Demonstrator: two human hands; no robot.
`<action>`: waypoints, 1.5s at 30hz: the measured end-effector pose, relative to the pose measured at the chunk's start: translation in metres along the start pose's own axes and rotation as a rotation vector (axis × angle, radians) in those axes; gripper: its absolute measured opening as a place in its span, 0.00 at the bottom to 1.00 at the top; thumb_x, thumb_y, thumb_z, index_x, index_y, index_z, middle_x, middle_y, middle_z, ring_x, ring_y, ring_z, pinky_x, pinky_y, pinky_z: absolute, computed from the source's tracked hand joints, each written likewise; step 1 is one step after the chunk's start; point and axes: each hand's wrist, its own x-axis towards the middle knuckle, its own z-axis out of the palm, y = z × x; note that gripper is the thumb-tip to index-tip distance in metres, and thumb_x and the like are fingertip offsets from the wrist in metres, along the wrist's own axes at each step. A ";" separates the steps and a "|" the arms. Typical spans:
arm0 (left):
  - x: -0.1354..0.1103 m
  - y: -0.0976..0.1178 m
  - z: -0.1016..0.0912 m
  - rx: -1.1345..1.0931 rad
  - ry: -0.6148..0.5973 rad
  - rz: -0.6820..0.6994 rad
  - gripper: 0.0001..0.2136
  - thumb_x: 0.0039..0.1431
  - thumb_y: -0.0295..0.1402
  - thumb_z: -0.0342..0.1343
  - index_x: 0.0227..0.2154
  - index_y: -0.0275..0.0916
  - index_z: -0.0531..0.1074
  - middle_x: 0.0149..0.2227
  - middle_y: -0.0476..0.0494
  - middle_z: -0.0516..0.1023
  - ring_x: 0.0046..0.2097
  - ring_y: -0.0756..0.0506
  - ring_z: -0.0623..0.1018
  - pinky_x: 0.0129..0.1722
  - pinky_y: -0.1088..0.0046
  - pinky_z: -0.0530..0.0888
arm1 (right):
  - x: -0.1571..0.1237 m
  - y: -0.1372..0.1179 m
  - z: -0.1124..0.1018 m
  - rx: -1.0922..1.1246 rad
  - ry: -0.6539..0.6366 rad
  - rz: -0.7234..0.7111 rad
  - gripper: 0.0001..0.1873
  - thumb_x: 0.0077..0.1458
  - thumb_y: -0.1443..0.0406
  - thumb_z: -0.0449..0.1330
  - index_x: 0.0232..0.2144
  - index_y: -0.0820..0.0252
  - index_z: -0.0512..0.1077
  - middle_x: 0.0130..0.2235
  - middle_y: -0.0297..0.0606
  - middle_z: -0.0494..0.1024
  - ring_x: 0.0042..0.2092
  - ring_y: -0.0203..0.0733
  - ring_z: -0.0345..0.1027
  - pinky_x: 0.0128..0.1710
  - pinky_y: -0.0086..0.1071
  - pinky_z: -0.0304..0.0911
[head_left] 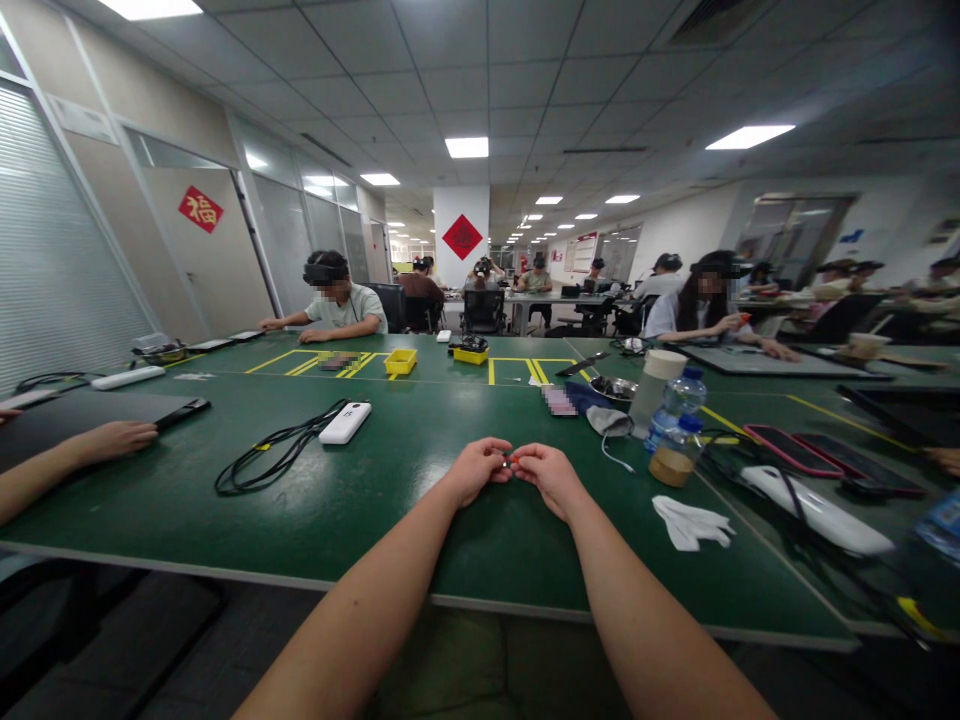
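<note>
Above the green table point(405, 530), my left hand point(480, 473) and my right hand point(550, 478) meet at the fingertips. Pinched in my right fingers is a tiny orange-red piece point(514, 460). My left fingers are closed on a small silvery and dark bit point(506, 463) that touches or nearly touches the orange one. Both are too small and too covered by fingers for me to name their kind, and I cannot tell whether they are joined.
A white power bank point(346, 423) with a coiled black cable point(277, 450) lies left. On the right are a white glove point(694, 523), bottles point(676, 453) and a tumbler point(656, 392). Yellow trays point(401, 362) stand farther back. A co-worker's hand point(124, 440) rests on a dark laptop at left.
</note>
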 end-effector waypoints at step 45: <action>0.002 -0.004 -0.003 -0.051 0.000 0.001 0.09 0.51 0.19 0.53 0.36 0.33 0.70 0.28 0.43 0.76 0.26 0.52 0.77 0.28 0.78 0.75 | 0.000 0.000 0.002 -0.005 0.019 0.002 0.07 0.39 0.70 0.62 0.27 0.63 0.73 0.26 0.37 0.76 0.29 0.36 0.71 0.30 0.29 0.66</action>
